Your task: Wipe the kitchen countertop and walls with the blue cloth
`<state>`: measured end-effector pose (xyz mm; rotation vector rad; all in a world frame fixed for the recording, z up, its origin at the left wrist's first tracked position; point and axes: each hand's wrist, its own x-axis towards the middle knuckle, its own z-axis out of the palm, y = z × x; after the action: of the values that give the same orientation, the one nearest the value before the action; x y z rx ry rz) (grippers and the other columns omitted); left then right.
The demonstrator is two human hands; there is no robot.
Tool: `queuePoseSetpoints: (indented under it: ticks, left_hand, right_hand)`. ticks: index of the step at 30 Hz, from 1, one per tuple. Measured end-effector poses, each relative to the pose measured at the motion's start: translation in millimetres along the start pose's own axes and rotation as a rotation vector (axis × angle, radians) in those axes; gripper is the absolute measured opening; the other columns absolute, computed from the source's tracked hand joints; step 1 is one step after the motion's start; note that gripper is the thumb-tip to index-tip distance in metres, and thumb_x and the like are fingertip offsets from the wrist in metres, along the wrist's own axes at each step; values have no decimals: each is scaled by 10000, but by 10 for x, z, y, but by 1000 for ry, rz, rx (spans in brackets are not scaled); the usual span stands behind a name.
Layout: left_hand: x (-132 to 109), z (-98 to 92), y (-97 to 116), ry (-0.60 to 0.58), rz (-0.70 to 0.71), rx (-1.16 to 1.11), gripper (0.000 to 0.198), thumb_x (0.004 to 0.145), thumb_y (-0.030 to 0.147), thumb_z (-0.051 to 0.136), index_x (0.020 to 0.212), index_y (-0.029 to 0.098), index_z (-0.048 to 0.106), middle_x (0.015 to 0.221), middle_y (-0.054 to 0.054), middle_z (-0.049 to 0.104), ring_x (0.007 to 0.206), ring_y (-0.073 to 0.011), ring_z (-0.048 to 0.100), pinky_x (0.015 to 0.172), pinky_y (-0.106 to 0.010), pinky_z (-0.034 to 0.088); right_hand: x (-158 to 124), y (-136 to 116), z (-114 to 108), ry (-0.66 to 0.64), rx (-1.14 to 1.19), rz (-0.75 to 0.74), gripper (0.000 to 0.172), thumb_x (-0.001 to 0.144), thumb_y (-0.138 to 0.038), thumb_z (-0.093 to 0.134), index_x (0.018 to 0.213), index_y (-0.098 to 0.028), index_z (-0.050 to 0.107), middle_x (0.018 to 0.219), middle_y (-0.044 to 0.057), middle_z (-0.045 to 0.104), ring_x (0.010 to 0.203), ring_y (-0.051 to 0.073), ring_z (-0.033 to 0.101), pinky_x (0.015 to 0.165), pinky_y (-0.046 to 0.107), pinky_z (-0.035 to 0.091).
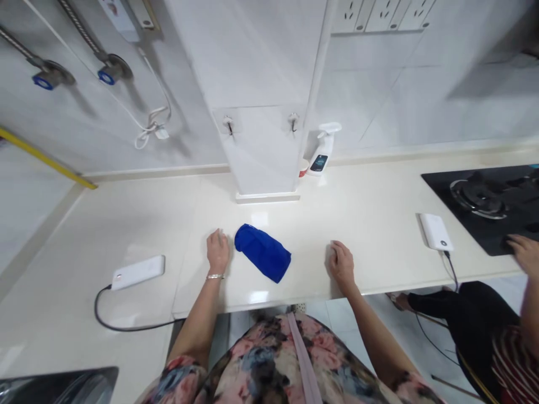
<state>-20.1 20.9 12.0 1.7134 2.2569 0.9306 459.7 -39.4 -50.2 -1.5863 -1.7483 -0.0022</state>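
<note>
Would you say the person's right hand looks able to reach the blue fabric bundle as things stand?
Probably yes: nothing stands between the right hand and the blue fabric bundle on the countertop.

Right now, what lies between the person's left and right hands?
In the head view, the folded blue fabric lies there on the countertop, closer to the left hand than the right hand, touching neither.

Counter [357,202] is cream, and the cloth [263,252] toward its front edge is solid deep blue. White spray bottle [325,147] with a dark label [318,163] by the back edge, black stove [490,238] at the right end. Top [261,359] below the front edge: busy pink-blue-black floral.
</note>
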Motion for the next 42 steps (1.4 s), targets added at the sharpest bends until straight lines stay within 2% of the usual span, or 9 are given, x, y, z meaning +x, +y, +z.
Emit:
queuePoseSetpoints:
  ticks: [7, 14, 22, 25, 28, 30, 34, 38, 42]
  left_hand:
    - [-220, 65, 233, -97, 143, 23, 369, 1002, 482, 575, 1168, 188, 725, 1243, -168, 710, 1259, -354, 621, 1190, -550, 478]
    - [-89, -260, 295, -270, 226, 99, 213, 1016, 367, 617, 1075, 268, 796, 1279, -84, 762, 1132, -307, 727, 887, -419, 624]
    - [620, -212, 564, -149, 92, 70, 259, 1010, 304, 617, 1215, 238, 762, 1145, -109, 790, 993, -288, 760, 947, -427, 613]
    - [699, -170, 618, -14, -11, 43, 443, 1060, 223, 360, 1391, 125, 637, 1310, -210, 714, 1067, -291, 744, 1011, -485, 594]
    - [350, -50, 707, 20, 19, 9, 528, 1066, 217, 221, 1403, 99, 609, 1320, -228, 691, 1223, -305, 687, 1117, -537, 541]
    - [-40, 124, 787, -67, 112, -19, 432, 1055, 292, 374, 1338, 154, 670, 1318, -186, 708, 1312, -313, 642, 1193, -537, 494]
    - [-650, 577, 957, -127, 150, 23, 643, 1041, 365, 420, 1533, -43, 486, 1649, -353, 376, 1637, -492, 119, 1291, -772, 188]
    - [-765, 861, 1120, -180, 121, 53, 787, 1050, 435, 420, 1596, -124, 328, 1698, -408, 185, 1622, -524, -76, 1269, -822, 102]
    - [-740, 909, 1229, -287, 204, 129, 888, 1043, 483, 468, 1613, -160, 243, 1717, -406, 48, 1620, -499, -123, 1308, -761, 76]
  right_hand:
    - [86, -175, 25, -2, -40, 33, 330, 885, -120, 497, 1171, -219, 630, 1326, 149, 694, 1202, 296, 624, 982, 476, 534]
    - [74, -148, 25, -14, -19, 43, 360, 857, -109, 496, 1176, -210, 627, 1331, 159, 687, 1176, 312, 609, 993, 496, 524]
    - [84, -146, 51, -4, -28, 56, 340, 857, -105, 490, 1148, -209, 631, 1321, 153, 693, 1175, 302, 614, 996, 477, 524]
    - [82, -138, 52, 0, -27, 59, 355, 851, -103, 483, 1157, -210, 629, 1320, 152, 693, 1174, 301, 614, 992, 475, 527]
    - [75, -146, 45, -4, -11, 67, 354, 854, -109, 488, 1161, -213, 631, 1321, 150, 689, 1170, 301, 618, 988, 476, 529]
    - [70, -164, 31, -9, -1, 72, 350, 863, -116, 498, 1171, -215, 633, 1330, 150, 684, 1175, 302, 616, 996, 481, 526]
    - [81, -219, -9, -25, 8, 95, 361, 879, -119, 498, 1198, -221, 633, 1345, 147, 674, 1199, 303, 600, 1027, 488, 507]
    - [104, -251, -41, -48, -34, 103, 343, 891, -110, 495, 1188, -219, 627, 1334, 145, 677, 1192, 299, 595, 1013, 471, 497]
    - [104, -264, -61, -84, -67, 105, 326, 904, -115, 505, 1193, -214, 621, 1359, 146, 667, 1205, 300, 587, 1005, 460, 487]
